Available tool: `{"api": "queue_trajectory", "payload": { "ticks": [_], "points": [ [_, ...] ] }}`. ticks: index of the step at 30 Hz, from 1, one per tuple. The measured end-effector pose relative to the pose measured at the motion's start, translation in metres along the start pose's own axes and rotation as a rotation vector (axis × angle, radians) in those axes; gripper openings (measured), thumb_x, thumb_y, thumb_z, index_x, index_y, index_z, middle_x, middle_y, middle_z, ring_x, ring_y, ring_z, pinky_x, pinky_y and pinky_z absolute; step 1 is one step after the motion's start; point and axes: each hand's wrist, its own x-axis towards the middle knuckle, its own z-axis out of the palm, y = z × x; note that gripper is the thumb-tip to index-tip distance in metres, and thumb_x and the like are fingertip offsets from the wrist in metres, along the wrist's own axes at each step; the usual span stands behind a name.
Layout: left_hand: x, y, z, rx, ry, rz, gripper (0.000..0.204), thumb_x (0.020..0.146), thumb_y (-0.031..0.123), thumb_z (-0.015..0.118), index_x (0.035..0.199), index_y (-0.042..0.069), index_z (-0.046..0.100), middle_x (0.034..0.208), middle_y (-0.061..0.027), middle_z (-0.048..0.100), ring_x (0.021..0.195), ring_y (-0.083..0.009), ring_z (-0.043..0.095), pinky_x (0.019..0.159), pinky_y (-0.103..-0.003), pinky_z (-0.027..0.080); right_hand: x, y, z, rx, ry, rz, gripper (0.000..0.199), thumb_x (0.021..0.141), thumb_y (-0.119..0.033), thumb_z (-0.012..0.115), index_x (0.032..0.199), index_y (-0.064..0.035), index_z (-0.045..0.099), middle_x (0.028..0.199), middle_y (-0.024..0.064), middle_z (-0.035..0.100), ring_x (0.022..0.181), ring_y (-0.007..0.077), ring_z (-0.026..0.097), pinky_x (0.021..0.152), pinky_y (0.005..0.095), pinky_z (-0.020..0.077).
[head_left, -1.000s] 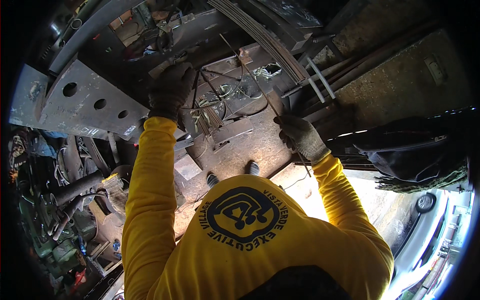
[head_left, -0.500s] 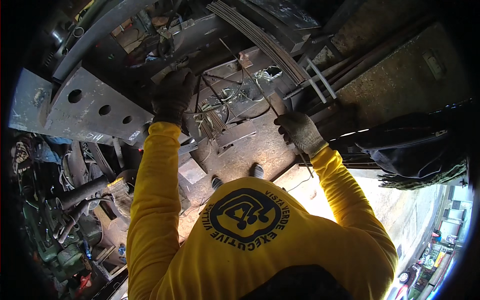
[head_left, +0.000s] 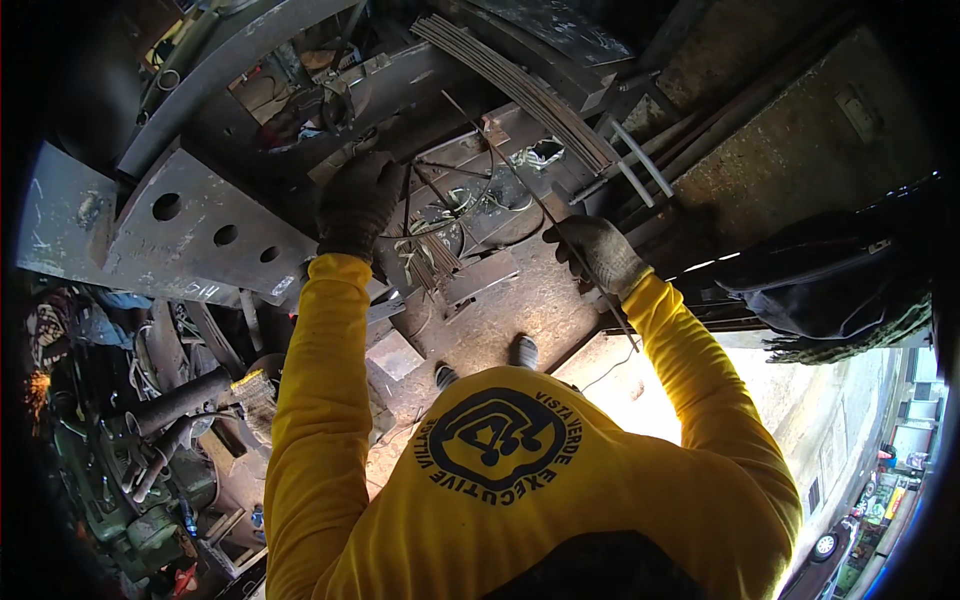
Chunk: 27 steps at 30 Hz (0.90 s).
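Right hand (head_left: 598,255) now lower on rod (head_left: 520,185)

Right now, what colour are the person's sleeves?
Bright yellow sleeves, seen best in the head view.

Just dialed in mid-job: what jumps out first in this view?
The yellow long-sleeved shirt fills the lower middle. Above it, the gloved left hand rests on dark metalwork beside a grey plate with round holes, while the gloved right hand grips a thin rod.
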Motion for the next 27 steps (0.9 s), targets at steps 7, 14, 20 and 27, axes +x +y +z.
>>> {"api": "queue_trajectory", "payload": {
  "ticks": [7, 14, 20, 27],
  "points": [
    [-0.002, -0.026, 0.002, -0.194, -0.046, 0.154, 0.032, 0.097, 0.036, 0.062, 0.112, 0.008, 0.072, 0.108, -0.0158, 0.073, 0.1, -0.0333, 0.069, 0.087, -0.04, 0.054, 0.001, 0.008, 0.017, 0.202, -0.007, -0.14, 0.047, 0.105, -0.046, 0.051, 0.129, -0.0088, 0.068, 0.074, -0.0006, 0.061, 0.053, 0.0076, 0.051, 0.049, 0.0199, 0.0417],
    [-0.006, -0.016, -0.002, -0.033, 0.009, 0.149, 0.031, 0.098, 0.034, 0.063, 0.113, 0.007, 0.071, 0.112, -0.016, 0.072, 0.104, -0.0327, 0.068, 0.092, -0.04, 0.052, 0.009, 0.025, 0.021, 0.46, -0.094, -0.099, 0.053, 0.106, -0.045, 0.054, 0.14, -0.0049, 0.057, 0.081, 0.0036, 0.065, 0.06, 0.0082, 0.058, 0.053, 0.0184, 0.0481],
    [-0.003, -0.014, -0.003, -0.029, -0.081, 0.16, 0.033, 0.099, 0.035, 0.06, 0.117, 0.009, 0.069, 0.115, -0.0154, 0.071, 0.109, -0.0336, 0.066, 0.096, -0.042, 0.051, 0.014, 0.04, 0.024, 0.616, -0.153, -0.141, 0.048, 0.108, -0.039, 0.051, 0.137, -0.0016, 0.058, 0.079, 0.0029, 0.063, 0.065, 0.0104, 0.063, 0.055, 0.0178, 0.0515],
    [-0.002, -0.01, -0.013, -0.056, -0.139, 0.115, 0.035, 0.1, 0.036, 0.057, 0.12, 0.009, 0.068, 0.119, -0.0154, 0.069, 0.115, -0.034, 0.064, 0.101, -0.044, 0.049, 0.002, 0.011, 0.009, 0.066, -0.014, -0.091, 0.041, 0.104, -0.035, 0.057, 0.141, -0.0193, 0.063, 0.069, -0.0057, 0.04, 0.055, 0.0069, 0.033, 0.05, 0.0234, 0.0283]
  ]
}}
